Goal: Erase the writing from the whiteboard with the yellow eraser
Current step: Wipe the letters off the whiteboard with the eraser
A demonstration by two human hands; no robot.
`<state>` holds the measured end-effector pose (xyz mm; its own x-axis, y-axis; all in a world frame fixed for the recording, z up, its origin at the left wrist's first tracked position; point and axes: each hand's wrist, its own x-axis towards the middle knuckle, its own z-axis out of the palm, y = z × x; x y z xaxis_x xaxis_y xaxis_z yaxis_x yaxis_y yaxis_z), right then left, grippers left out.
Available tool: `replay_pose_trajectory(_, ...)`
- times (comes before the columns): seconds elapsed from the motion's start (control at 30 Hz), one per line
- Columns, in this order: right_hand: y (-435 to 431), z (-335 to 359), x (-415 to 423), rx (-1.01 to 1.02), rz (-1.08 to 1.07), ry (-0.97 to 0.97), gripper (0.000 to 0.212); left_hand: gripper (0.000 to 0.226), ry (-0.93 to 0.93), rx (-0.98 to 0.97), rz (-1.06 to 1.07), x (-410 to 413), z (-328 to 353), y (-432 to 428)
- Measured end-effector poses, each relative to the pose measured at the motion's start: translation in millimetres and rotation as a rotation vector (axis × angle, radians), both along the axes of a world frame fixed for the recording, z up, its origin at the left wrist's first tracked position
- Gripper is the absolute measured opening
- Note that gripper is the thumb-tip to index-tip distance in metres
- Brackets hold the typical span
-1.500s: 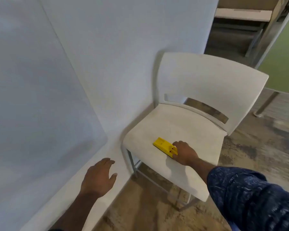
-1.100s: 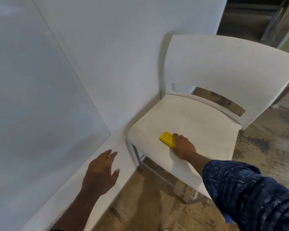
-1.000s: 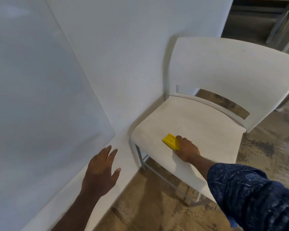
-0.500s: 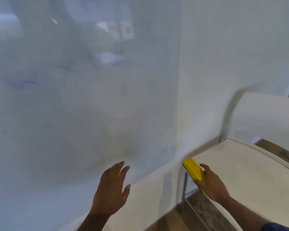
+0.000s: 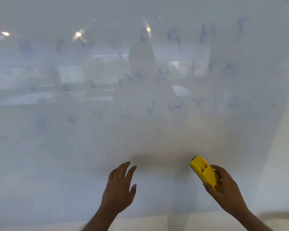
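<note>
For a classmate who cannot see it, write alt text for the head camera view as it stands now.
A right hand holds a yellow eraser up in front of a whiteboard, below rows of blurry blue handwritten letters. The left hand is raised beside it, open and empty.

You have only one view here, the wide-angle camera on your head, and it faces almost straight at the whiteboard (image 5: 140, 130), which stands close in front of you and fills nearly the whole picture, with its faint blue letters (image 5: 173, 105) spread over the upper half. The camera looks from above and behind your hands, so your left hand (image 5: 118, 189) and your right hand (image 5: 227, 189) with the yellow eraser (image 5: 203, 172) come up from the bottom edge, near the lens. Because there is no second camera, no part of the scene is shared between views, and the picture is blurred, so fine detail on the board cannot be read well.
</note>
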<state>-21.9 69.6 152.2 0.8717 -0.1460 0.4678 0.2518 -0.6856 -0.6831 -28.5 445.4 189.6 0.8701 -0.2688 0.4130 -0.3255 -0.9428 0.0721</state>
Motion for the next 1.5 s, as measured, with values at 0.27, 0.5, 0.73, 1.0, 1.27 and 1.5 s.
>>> replay_pose_trajectory(0.27,110,137,43,-0.161,0.07,-0.419,0.065,0.066,-0.225,-0.006,0.117,7,75,86)
replay_pose_trajectory(0.5,188,253,73,-0.298,0.048,-0.687,0.078,0.065,-0.354,-0.022,0.188,13,134,165)
replay_pose_trajectory(0.73,268,352,92,-0.461,0.001,-0.854,0.058,0.064,-0.472,-0.035,0.259,20,197,252)
replay_pose_trajectory(1.0,374,413,107,-0.454,-0.133,-0.953,0.058,0.071,-0.547,-0.133,0.317,32,230,334)
replay_pose_trajectory(1.27,441,346,102,-0.665,0.026,-0.981,0.058,0.072,-0.556,-0.14,0.3,55,219,378)
replay_pose_trajectory(1.5,445,419,115,-0.516,-0.016,-1.08,0.055,0.058,-0.756,-0.23,0.16,87,221,396)
